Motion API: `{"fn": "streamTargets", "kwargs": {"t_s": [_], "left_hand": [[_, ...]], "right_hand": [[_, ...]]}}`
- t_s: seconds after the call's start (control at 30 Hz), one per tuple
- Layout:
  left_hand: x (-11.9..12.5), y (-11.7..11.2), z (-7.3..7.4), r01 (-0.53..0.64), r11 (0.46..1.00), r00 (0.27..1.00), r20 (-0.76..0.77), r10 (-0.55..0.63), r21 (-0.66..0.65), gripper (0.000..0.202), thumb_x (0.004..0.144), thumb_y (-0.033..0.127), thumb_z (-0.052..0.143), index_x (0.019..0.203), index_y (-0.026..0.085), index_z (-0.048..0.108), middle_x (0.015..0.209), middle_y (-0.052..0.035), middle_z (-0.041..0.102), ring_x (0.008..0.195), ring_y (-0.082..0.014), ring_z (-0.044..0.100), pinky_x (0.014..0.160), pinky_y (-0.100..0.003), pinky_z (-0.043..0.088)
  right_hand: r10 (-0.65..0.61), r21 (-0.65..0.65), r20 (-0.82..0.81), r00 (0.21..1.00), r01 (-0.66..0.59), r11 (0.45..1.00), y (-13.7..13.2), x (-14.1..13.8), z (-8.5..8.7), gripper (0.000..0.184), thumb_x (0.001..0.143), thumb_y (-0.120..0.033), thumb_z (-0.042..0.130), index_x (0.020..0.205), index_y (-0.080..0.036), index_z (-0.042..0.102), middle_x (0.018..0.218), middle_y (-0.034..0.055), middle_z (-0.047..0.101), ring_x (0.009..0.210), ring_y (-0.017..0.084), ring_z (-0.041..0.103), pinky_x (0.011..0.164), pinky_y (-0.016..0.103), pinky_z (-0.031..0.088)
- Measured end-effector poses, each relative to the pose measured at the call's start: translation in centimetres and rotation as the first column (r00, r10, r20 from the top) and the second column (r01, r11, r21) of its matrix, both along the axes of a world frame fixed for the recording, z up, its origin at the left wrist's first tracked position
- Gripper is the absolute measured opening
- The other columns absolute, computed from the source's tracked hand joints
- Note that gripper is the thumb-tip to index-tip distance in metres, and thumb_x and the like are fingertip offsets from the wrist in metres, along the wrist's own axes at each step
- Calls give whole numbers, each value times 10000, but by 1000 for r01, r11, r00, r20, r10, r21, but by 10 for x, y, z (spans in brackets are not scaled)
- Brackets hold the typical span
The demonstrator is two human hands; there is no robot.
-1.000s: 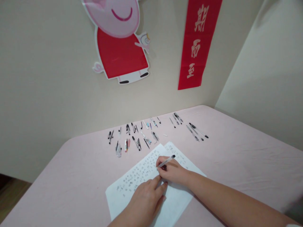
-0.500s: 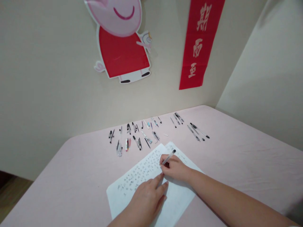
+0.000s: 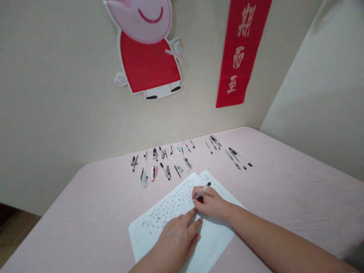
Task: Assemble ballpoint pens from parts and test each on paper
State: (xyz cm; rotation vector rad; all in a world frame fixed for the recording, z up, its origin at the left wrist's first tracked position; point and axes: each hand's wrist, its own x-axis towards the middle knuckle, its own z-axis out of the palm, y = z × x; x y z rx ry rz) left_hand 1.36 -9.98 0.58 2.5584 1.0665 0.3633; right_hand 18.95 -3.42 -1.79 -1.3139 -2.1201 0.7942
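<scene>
My right hand point(image 3: 209, 201) is closed around a clear pen point(image 3: 202, 190) with a black end, its tip down at the paper and hidden by the fingers. Under both hands lies a white sheet of paper point(image 3: 136, 233) with rows of small dark handwriting across its upper part. A second written sheet point(image 3: 224, 191) sticks out from beneath it at the right. Flat on the top sheet rests my left hand point(image 3: 179, 235), fingers stretched out and apart, its index fingertip close to the right hand.
Loose pens, caps and refills lie in small groups point(image 3: 166, 170) along the table's far side. More pens point(image 3: 239, 157) lie at the right. A pink cloth covers the table point(image 3: 85, 212). Behind it, a cartoon pig cutout point(image 3: 153, 68) and a red banner point(image 3: 239, 76) hang on the wall.
The pen in my right hand has tilted very slightly, its black end now a little lower. My left hand stays in place on the sheet. The whole view has shifted marginally.
</scene>
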Motion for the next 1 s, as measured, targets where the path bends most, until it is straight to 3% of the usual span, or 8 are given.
{"fn": "streamTargets", "kwargs": {"t_s": [0.43,1.0], "left_hand": [[4,-2,5,-3,1000,978,-211,0,-10,323,853,196,457,1162,239,538,1341,-111,497,992,-257,602,812,-422,517],[2,-2,2,2,1000,981,-194,-3,-3,332,861,214,450,1183,242,528,1339,-117,500,1015,-265,595,827,-434,513]], "right_hand": [[14,11,11,1000,-14,1000,1,1,-3,107,666,-121,493,680,-175,584,591,-27,551,539,100,492,522,192,354],[-1,16,5,1000,1,1000,1,0,-4,112,643,-101,487,651,-174,571,562,-32,528,528,97,464,518,195,336]]}}
